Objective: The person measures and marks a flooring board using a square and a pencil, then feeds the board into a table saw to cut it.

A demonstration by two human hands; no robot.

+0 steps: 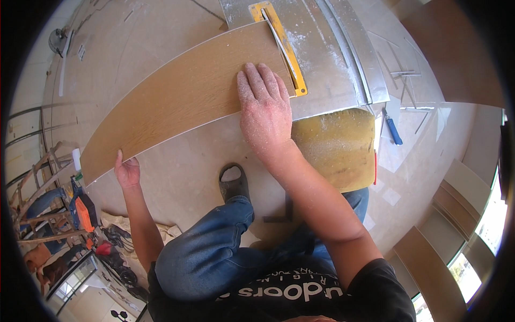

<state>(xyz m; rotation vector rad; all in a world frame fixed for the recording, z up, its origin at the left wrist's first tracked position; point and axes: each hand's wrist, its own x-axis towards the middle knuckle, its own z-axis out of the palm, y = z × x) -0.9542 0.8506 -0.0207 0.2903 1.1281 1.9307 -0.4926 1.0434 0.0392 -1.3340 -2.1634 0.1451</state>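
While the right hand [265, 110] lies palm down on a long wood-coloured board [182, 80], its fingers stretched nearly straight and close together, it presses rather than grips. Seen from the head camera, the left hand [127, 170], lower and well to the left of it, has the board's outer end pinched, thumb on top and fingers going under the edge. Just to the right of the right hand's fingers, the board's other end lies at a yellow plate [290, 56] set in a metal table [316, 53]; whether a blade stands in the slot I cannot tell. Most of the board juts out leftward past the table. The step in hand looks like guiding the board at the plate, and the next move seems to call for level support from the left hand, even pressure from the right, and fingers kept clear of the slot
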